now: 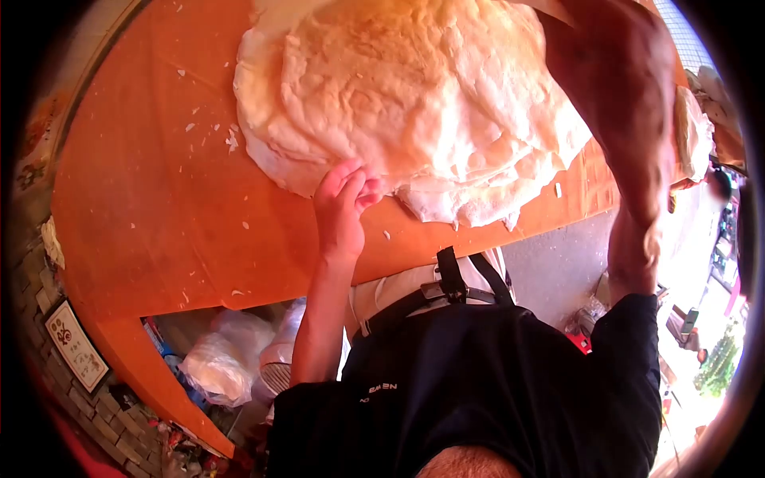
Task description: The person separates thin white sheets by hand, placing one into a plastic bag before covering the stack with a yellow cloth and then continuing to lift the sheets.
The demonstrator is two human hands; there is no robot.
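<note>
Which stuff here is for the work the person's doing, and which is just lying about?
Probably for the work:
- pale sheets, spread in a heap
- orange table underneath them
- left hand, at the sheets' near edge

Probably just lying about:
- white scraps on the table
- clear bag, lower than the tabletop
- framed sign, off to the left
</note>
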